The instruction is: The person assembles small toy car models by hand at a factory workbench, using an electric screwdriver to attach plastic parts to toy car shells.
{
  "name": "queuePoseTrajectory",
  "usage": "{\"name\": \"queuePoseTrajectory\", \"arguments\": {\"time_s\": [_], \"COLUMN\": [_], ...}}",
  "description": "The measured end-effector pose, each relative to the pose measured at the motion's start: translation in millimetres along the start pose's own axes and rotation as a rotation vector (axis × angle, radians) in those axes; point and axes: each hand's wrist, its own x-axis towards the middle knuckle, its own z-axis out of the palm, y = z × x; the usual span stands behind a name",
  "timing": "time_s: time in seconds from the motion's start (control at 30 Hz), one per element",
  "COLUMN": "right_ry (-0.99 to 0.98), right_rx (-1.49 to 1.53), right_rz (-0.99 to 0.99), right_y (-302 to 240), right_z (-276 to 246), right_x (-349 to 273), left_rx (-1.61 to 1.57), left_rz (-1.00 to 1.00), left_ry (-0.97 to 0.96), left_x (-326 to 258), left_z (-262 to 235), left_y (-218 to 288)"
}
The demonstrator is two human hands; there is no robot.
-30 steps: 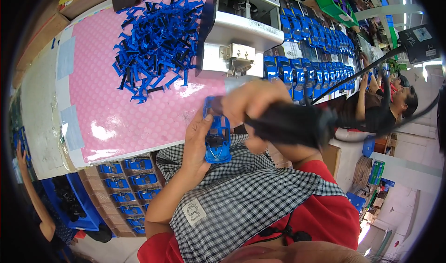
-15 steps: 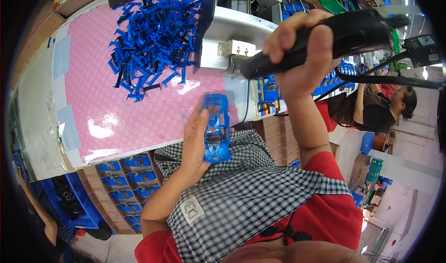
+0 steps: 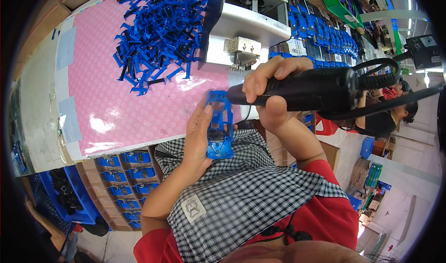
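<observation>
My left hand (image 3: pixel 197 135) grips a translucent blue toy car body (image 3: pixel 220 144) upright over my lap, thumb along its left side. My right hand (image 3: pixel 273 114) is wrapped around a black corded electric screwdriver (image 3: pixel 320 89), held nearly level. Its narrow nose points left, at the upper right end of the car body; whether the two touch, I cannot tell. To the upper left, a heap of small blue and black plastic pieces (image 3: pixel 160 40) lies on the pink mat (image 3: pixel 107 96).
A grey metal machine (image 3: pixel 253 24) stands beyond my right hand. Divided cardboard trays (image 3: pixel 100 207) with blue car bodies sit below the table at left, beside a blue bin (image 3: pixel 88 214). More blue bodies (image 3: pixel 320 28) line the bench. Another person (image 3: pixel 388 112) is at far right.
My right hand has brought the screwdriver down and left, its nose now beside the car body. The left hand still holds the body, nearly in place. The view has shifted slightly.
</observation>
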Motion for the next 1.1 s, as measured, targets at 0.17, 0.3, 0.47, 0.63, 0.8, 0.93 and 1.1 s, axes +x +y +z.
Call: {"name": "queuePoseTrajectory", "arguments": {"time_s": [0.17,0.3,0.47,0.63,0.8,0.93,1.1], "right_ry": [0.06,0.005,-0.45,-0.241,0.216,0.32,0.354], "right_rx": [-0.006,-0.087,0.186,0.259,0.725,0.629,0.372], "right_rz": [0.014,-0.006,-0.004,-0.078,-0.048,-0.091,-0.094], "right_y": [9.3,18.6,21.6,22.2,-15.4,-28.1,-20.3], "right_z": [-2.0,-5.8,-8.2,6.6,-9.9,-35.2,-30.6], "right_x": [-3.1,-2.8,25.9,3.4,-22.3,-37.2,-61.2], "left_rx": [-0.021,-0.028,-0.015,0.065,0.856,1.766,2.262], "left_rz": [-0.01,-0.028,-0.017,0.015,0.414,1.042,1.247], "left_ry": [-0.009,0.013,0.001,0.082,0.119,0.505,0.722], "left_x": [0.5,2.7,4.5,-7.0,-46.1,-55.1,-39.8], "left_z": [4.8,6.1,0.7,0.1,-56.4,-119.3,-260.4], "left_y": [-0.8,-0.3,4.5,9.6,61.5,171.1,321.1]}}
